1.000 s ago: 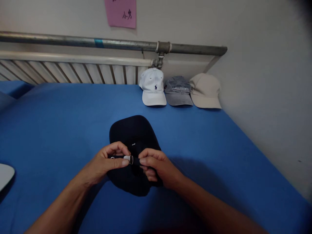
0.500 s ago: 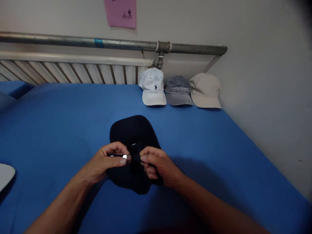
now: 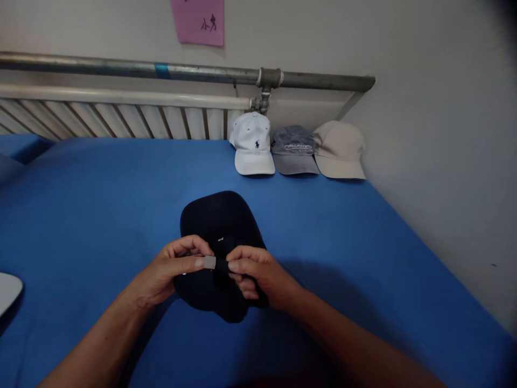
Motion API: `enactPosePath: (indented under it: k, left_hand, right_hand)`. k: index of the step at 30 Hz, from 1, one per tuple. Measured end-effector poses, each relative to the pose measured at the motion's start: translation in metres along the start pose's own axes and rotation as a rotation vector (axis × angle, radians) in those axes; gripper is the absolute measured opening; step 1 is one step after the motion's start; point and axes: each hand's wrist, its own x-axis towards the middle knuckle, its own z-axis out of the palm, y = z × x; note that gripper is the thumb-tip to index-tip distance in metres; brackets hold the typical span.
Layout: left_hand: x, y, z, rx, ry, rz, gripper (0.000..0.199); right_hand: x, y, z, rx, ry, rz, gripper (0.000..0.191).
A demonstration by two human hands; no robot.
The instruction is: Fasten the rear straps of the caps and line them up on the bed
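A black cap (image 3: 220, 213) lies on the blue bed sheet, with both hands at its back strap. My left hand (image 3: 172, 269) pinches the strap's metal buckle (image 3: 209, 262) between thumb and fingers. From the other side, my right hand (image 3: 262, 272) grips the dark strap (image 3: 222, 265) just beside the buckle, its fingers curled. A short length of strap shows between the two hands. The cap's lower part is very dark, so its details are hard to make out.
Against the wall stand a white cap (image 3: 253, 143), a grey cap (image 3: 295, 151) and a beige cap (image 3: 340, 148). Behind them run a radiator (image 3: 133, 121) and a metal pipe (image 3: 117, 67). A white rounded object (image 3: 8, 291) is cut off at the left edge.
My right hand has moved slightly left, closer to my left hand, shortening the gap of strap between them. The buckle has tilted, and its bright glare is now a dull metal face.
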Motion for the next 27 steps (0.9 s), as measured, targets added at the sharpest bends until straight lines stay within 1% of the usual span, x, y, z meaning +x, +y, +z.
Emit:
enactPosePath:
  k: [8, 18, 23, 27]
  left_hand:
    - [-0.0003, -0.0017, 0.0022, -0.017, -0.019, -0.016, 0.019]
    - [0.0015, -0.0004, 0.0054, 0.024, 0.012, -0.027, 0.017]
    - [0.0003, -0.0015, 0.0047, 0.003, -0.016, -0.021, 0.016]
    - [0.0005, -0.0029, 0.0032, 0.008, -0.015, 0.000, 0.016]
  right_hand:
    - [0.0008, -0.0011, 0.0009, 0.037, -0.039, 0.036, 0.014]
    - [0.0002, -0.0016, -0.0003, 0.044, -0.085, 0.057, 0.014]
    - [-0.0010, -0.0018, 0.0006, 0.038, -0.074, 0.049, 0.014]
    - [-0.0016, -0.0016, 0.0014, 0.035, -0.059, 0.039, 0.015]
